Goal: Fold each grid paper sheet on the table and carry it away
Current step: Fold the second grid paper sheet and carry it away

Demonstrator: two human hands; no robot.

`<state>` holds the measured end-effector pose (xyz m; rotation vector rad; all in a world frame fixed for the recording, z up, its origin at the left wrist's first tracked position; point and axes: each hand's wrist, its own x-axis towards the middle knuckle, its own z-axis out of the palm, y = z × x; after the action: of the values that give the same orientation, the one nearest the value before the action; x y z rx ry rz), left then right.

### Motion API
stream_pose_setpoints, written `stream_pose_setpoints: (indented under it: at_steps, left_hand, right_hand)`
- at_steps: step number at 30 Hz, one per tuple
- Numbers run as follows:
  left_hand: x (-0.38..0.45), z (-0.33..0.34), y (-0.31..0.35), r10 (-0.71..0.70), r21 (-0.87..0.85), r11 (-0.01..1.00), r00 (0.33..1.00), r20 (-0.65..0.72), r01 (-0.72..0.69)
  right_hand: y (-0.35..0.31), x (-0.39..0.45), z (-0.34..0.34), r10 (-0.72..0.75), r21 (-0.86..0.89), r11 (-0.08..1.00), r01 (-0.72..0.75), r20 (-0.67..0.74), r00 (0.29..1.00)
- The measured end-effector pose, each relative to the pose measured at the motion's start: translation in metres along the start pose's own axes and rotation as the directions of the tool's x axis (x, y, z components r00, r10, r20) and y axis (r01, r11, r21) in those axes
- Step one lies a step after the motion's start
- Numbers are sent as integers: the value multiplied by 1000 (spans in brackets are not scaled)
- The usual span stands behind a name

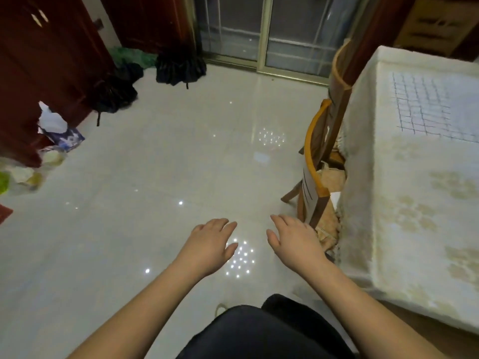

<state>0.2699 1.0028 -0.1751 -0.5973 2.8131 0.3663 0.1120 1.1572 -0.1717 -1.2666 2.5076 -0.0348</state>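
Fingers [228, 225] of both hands are lying relaxed and lightly spread, holding nothing. The left hand [211, 244] and right hand [295, 239] are hovering side by side over the floor [155, 177]. The grid paper sheet [427, 107] is lying flat on the cloth-covered surface [404, 203], well apart from the hands, beside a wooden chair [317, 161].

Both bare arms reach forward, palms down. The left hand [210, 242] and right hand [294, 240] hover side by side, fingers relaxed, holding nothing.

Dim, soft blur, floor [181, 156] glare, edges warped
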Motion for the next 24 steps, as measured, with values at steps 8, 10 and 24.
stream_pose_setpoints:
  at_steps: [8, 10, 24]
  left_hand:
    - [114, -34, 15, 237, 36, 971, 971, -8, -237]
    - [143, -44, 28, 298, 54, 953, 955, -7, -297]
    - [306, -110, 145, 679, 125, 727, 734, 20, -675]
  right_hand:
    - [43, 39, -34, 219, 58, 975, -214, -101, 971]
    - [58, 48, -42, 275, 94, 960, -264, -127, 953]
    - [165, 83, -91, 599, 263, 787, -558, -113, 793]
